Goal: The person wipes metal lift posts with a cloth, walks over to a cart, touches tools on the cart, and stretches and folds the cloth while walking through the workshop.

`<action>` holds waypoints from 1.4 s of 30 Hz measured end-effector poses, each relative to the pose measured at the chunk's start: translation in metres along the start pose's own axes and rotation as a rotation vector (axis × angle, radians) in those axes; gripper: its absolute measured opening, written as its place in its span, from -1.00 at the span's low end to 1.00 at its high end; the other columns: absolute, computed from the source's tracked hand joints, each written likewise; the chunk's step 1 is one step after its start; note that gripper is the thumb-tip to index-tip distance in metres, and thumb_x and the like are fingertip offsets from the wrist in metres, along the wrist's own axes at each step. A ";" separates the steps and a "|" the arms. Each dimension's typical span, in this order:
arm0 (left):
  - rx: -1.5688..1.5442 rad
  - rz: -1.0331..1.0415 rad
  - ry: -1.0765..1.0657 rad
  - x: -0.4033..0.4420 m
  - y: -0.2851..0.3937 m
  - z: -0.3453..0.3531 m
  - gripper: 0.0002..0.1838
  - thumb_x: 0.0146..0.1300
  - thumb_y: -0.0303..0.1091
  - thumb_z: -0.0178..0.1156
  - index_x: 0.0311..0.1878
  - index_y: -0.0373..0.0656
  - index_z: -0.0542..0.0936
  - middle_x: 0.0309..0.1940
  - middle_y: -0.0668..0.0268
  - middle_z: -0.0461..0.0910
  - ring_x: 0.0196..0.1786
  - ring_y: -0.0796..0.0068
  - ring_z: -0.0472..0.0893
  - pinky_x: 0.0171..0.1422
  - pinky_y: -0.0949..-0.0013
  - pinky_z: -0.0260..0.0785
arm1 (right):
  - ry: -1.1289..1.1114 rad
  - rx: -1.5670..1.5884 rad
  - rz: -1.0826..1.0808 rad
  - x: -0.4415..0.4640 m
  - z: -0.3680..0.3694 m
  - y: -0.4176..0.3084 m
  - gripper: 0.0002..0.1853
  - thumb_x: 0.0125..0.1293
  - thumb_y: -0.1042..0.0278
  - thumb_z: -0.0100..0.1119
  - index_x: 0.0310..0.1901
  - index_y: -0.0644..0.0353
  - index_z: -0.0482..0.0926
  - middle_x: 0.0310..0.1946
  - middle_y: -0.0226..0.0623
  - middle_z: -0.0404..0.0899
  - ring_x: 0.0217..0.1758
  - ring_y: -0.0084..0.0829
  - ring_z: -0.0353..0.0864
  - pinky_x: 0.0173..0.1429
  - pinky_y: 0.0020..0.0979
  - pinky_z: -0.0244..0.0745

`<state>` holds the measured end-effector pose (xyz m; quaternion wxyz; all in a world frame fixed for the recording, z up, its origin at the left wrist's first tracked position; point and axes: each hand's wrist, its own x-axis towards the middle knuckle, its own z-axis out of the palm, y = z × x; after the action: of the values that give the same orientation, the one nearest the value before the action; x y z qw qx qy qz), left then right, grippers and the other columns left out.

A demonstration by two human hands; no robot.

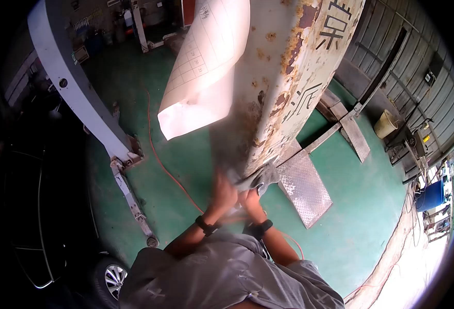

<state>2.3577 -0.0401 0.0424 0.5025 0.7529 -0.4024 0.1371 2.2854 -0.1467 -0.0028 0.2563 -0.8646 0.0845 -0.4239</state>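
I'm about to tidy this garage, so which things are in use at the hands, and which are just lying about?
In use, it seems:
grey cloth, in the right hand
rusty post, beside the cloth

Lying or standing about:
red hose or cable
cream bucket
blue bin

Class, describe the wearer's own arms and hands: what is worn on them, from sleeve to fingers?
The left hand and right hand are gloveless, the left blurred by motion. Each wrist bears a black band: left band, right band. The sleeves are grey and short, leaving the forearms bare.
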 end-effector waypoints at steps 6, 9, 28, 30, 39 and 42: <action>0.006 0.099 0.127 0.050 0.017 -0.023 -0.23 0.22 -0.49 -0.01 0.44 -0.60 -0.05 0.46 -0.38 -0.09 0.53 -0.34 -0.10 0.61 -0.07 -0.29 | 0.039 0.176 0.397 0.032 -0.058 -0.063 -0.55 0.27 0.41 0.15 0.13 0.50 0.42 0.04 0.25 0.49 0.14 0.16 0.48 0.24 -0.02 0.34; 0.103 0.229 0.204 0.093 0.017 -0.030 -0.22 0.31 -0.34 0.01 0.44 -0.61 -0.06 0.48 -0.37 -0.15 0.55 -0.32 -0.17 0.61 -0.10 -0.36 | 0.240 -0.013 -0.153 0.103 -0.107 -0.096 -0.57 0.23 0.41 0.20 0.10 0.46 0.45 0.05 0.24 0.47 0.14 0.20 0.45 0.26 0.04 0.28; -0.294 0.084 0.245 0.116 -0.076 -0.006 -0.24 0.48 0.08 -0.20 0.50 -0.32 -0.01 0.48 -0.05 -0.02 0.52 -0.01 0.02 0.55 -0.02 -0.12 | 0.214 0.126 -0.204 0.146 -0.061 -0.071 -0.56 0.02 0.18 0.17 -0.06 0.22 0.63 0.05 0.02 0.56 0.20 0.17 0.46 0.41 0.19 0.13; -0.276 0.081 0.243 0.115 -0.078 -0.006 -0.23 0.49 0.09 -0.22 0.51 -0.32 -0.03 0.50 -0.05 -0.05 0.53 -0.01 -0.01 0.56 -0.01 -0.15 | 0.191 0.176 -0.206 0.142 -0.058 -0.069 -0.56 0.04 0.18 0.16 -0.05 0.23 0.62 0.07 0.03 0.55 0.23 0.19 0.43 0.42 0.20 0.09; -0.175 0.165 0.328 0.119 -0.077 -0.010 -0.18 0.41 0.05 -0.08 0.52 -0.33 -0.03 0.54 -0.10 -0.10 0.55 -0.05 -0.01 0.56 -0.02 -0.13 | 0.139 0.141 -0.165 0.133 -0.043 -0.058 -0.45 0.11 0.15 0.13 0.12 0.28 0.53 0.25 0.15 0.38 0.38 0.29 0.20 0.48 0.31 -0.15; -0.206 0.211 0.452 0.125 -0.046 -0.009 -0.06 0.20 -0.09 0.36 0.47 -0.39 0.11 0.48 -0.20 0.04 0.47 -0.17 0.19 0.49 -0.10 0.08 | 0.175 0.138 -0.179 0.129 -0.040 -0.055 -0.43 0.11 0.14 0.13 0.14 0.28 0.51 0.27 0.16 0.35 0.40 0.30 0.18 0.49 0.30 -0.17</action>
<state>2.4736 -0.0829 0.0934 0.6363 0.6021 -0.3682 0.3116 2.3313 -0.1618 0.1348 0.2679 -0.8088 -0.0005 -0.5235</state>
